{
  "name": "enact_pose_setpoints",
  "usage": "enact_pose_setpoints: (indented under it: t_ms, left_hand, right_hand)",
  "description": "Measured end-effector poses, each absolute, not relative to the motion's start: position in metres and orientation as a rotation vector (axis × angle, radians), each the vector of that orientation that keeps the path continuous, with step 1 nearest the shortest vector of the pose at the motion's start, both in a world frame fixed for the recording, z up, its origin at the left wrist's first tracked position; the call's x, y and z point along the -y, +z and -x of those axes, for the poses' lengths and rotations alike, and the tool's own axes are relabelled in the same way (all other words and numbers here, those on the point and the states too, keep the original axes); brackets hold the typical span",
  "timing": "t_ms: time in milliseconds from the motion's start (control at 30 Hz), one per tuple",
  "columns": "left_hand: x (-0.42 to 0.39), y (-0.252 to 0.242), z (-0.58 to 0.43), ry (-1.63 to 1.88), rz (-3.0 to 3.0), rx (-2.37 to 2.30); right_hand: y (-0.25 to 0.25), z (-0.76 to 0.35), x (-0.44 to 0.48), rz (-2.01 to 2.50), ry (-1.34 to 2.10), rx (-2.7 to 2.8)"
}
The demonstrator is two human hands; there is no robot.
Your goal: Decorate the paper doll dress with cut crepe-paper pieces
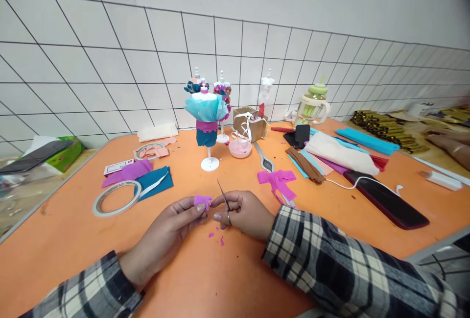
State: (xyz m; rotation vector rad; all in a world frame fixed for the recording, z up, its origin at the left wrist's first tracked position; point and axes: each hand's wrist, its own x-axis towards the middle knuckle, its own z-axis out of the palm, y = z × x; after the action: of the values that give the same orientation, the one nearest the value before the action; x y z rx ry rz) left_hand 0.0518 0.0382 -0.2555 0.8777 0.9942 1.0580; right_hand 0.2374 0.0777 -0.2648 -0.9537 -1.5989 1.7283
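Observation:
Between the thumb and fingers of my left hand [183, 217] is a small piece of purple crepe paper [202, 202] with a cut, fringed right edge. My right hand [244, 214] grips small scissors [223, 195], blades pointing up and away from me. Its index fingertip comes close to the paper's edge; whether they touch I cannot tell. Tiny purple scraps [222, 241] lie on the orange table [191, 279] below my hands. Beyond them stands a mini dress form [207, 124] with a turquoise ruffle, purple waist and dark blue bottom.
At left are a tape roll [116, 198], blue crepe paper [156, 184] and purple paper [127, 173]. Cut purple strips [278, 183], a pink bowl [240, 149] and a phone [387, 199] lie ahead and right. A bottle [314, 105] stands behind. Another person's hand [450, 144] is at far right.

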Motion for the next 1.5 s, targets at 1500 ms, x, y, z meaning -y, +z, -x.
enact_pose_setpoints:
  t_ms: [1500]
  left_hand:
    - [-0.027,-0.246,-0.070,1.167,-1.594,-1.579]
  right_hand:
    - [-0.258,-0.234,-0.071,1.096,1.595,1.477]
